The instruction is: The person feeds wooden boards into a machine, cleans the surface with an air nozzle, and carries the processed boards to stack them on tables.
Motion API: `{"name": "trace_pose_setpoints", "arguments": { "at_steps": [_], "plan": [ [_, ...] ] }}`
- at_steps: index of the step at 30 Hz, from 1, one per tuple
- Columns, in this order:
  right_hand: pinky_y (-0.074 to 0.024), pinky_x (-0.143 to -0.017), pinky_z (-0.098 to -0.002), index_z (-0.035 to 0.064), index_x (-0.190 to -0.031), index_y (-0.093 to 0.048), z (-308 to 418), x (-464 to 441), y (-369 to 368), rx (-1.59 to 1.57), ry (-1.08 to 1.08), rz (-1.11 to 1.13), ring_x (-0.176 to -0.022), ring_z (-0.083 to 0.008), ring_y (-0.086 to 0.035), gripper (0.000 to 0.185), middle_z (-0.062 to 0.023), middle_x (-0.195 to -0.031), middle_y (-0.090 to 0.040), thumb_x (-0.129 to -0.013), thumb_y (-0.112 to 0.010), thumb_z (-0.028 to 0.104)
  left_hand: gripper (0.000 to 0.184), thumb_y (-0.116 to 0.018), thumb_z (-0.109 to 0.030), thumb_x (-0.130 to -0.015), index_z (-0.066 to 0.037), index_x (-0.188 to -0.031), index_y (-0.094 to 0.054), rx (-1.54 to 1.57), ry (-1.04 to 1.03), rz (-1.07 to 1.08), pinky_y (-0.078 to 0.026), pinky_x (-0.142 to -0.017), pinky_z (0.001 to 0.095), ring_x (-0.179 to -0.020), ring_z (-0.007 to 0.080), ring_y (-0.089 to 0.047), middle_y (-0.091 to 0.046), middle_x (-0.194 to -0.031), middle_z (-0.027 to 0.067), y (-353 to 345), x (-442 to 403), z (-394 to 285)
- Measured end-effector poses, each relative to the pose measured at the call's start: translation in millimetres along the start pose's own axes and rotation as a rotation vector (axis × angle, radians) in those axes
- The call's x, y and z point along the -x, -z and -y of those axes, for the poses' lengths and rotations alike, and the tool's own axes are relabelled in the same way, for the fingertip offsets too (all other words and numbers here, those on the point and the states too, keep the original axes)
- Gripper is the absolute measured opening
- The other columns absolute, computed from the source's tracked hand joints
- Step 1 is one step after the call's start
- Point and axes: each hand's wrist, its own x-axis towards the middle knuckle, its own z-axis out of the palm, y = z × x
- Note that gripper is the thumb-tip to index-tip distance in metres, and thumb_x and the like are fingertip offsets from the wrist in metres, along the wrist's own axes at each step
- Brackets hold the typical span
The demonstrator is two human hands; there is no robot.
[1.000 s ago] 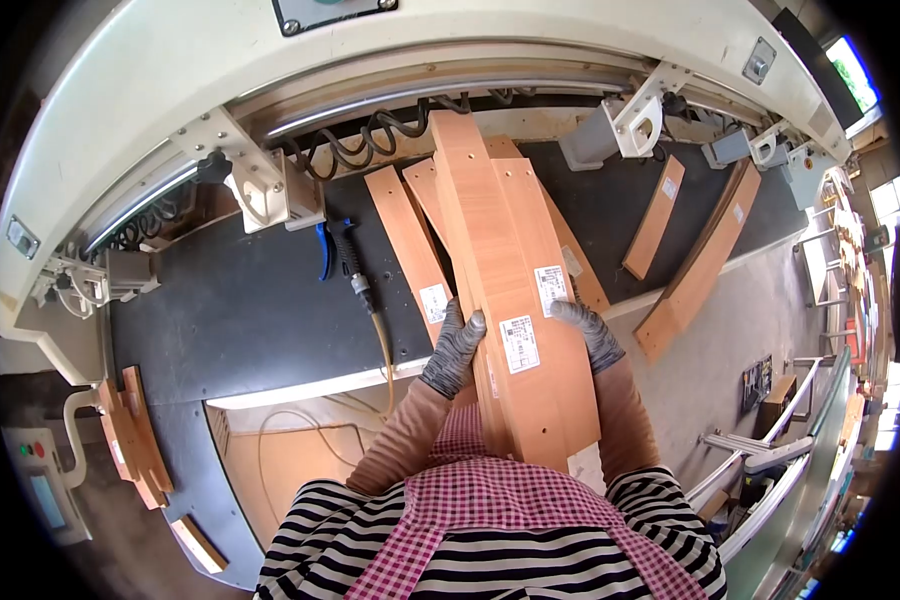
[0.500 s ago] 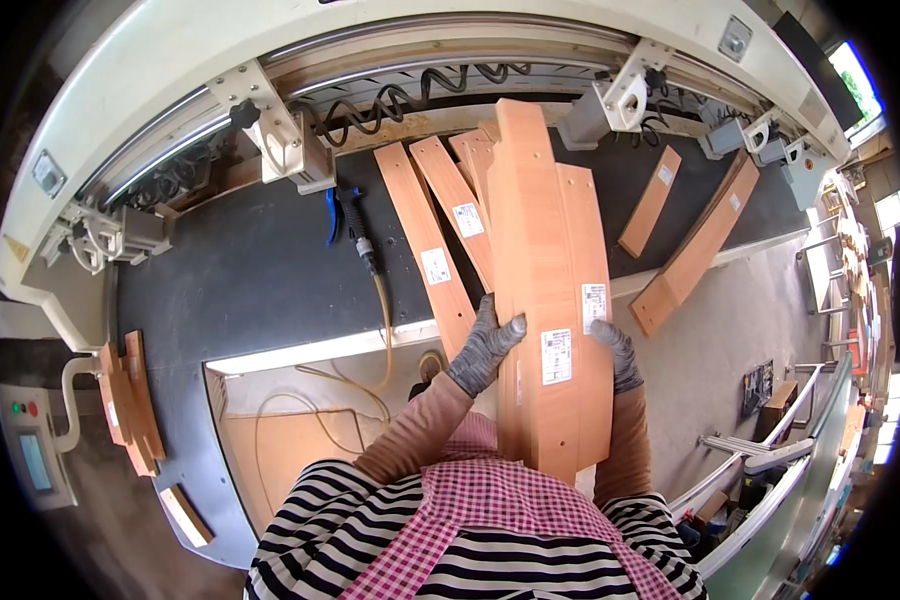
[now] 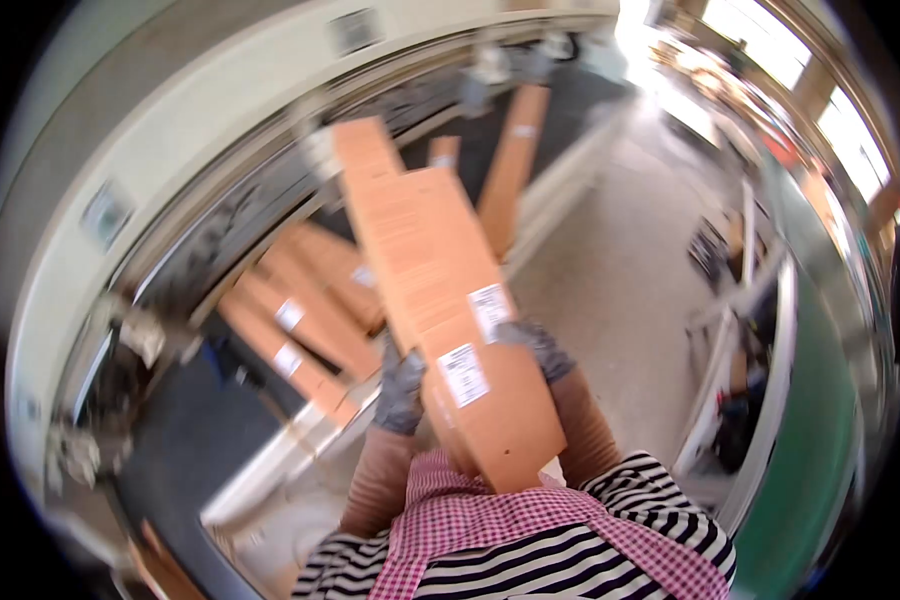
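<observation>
A stack of labelled wooden boards (image 3: 435, 260) is held in front of my body, its far end pointing over the dark work surface. On the stack's left edge my left hand (image 3: 401, 385), in a grey glove, is closed with the thumb on top. My right hand (image 3: 538, 350), gloved too, grips the right edge beside a white label (image 3: 489, 311). A second label (image 3: 463, 374) sits nearer to me, and a small hole shows at the near end. The fingers under the boards are hidden.
Several labelled boards (image 3: 305, 310) lie on the black machine table (image 3: 185, 430) to the left. Another long board (image 3: 513, 160) lies farther off. A blue air gun (image 3: 216, 362) is blurred at left. The white machine frame (image 3: 270, 75) arches behind; a green surface (image 3: 810, 430) stands at right.
My view and body have turned to the right, so the table and machine now sit farther left. The board stack has come along in both hands, tilted leftward in the picture.
</observation>
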Motion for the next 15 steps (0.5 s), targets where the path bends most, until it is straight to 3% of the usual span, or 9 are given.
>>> {"name": "trace_pose_setpoints", "arguments": {
  "at_steps": [2, 4, 15],
  "plan": [
    [-0.0394, -0.104, -0.0351, 0.0106, -0.142, -0.038, 24, 6, 57, -0.205, 0.12, 0.273, -0.124, -0.0206, -0.047, 0.077, -0.0085, -0.132, -0.05, -0.075, -0.076, 0.017, 0.099, -0.075, -0.058, -0.073, -0.003, -0.141, -0.029, -0.04, 0.021, 0.057, -0.051, -0.094, 0.0399, -0.117, 0.0271, -0.055, -0.05, -0.131, 0.0156, -57, -7, 18],
    [-0.0352, -0.108, -0.0386, 0.0099, -0.143, -0.037, 41, 14, 115, -0.277, 0.2, 0.3, -0.128, -0.0256, -0.044, 0.086, -0.0109, -0.135, -0.049, -0.069, -0.08, 0.018, 0.101, -0.074, -0.063, -0.071, -0.004, -0.141, -0.03, -0.083, 0.114, 0.117, -0.051, -0.094, 0.0403, -0.118, 0.0271, -0.054, -0.049, -0.131, 0.0152, -97, -20, 57],
    [-0.0378, -0.106, -0.0415, 0.0083, -0.14, -0.038, 126, 86, 328, -0.335, 0.364, 0.009, -0.127, -0.0268, -0.045, 0.083, -0.013, -0.133, -0.049, -0.069, -0.079, 0.02, 0.104, -0.078, -0.062, -0.067, -0.004, -0.139, -0.03, 0.052, 0.365, 0.528, -0.05, -0.096, 0.0411, -0.119, 0.0269, -0.054, -0.05, -0.13, 0.0136, -297, -76, 214]
  ]
}}
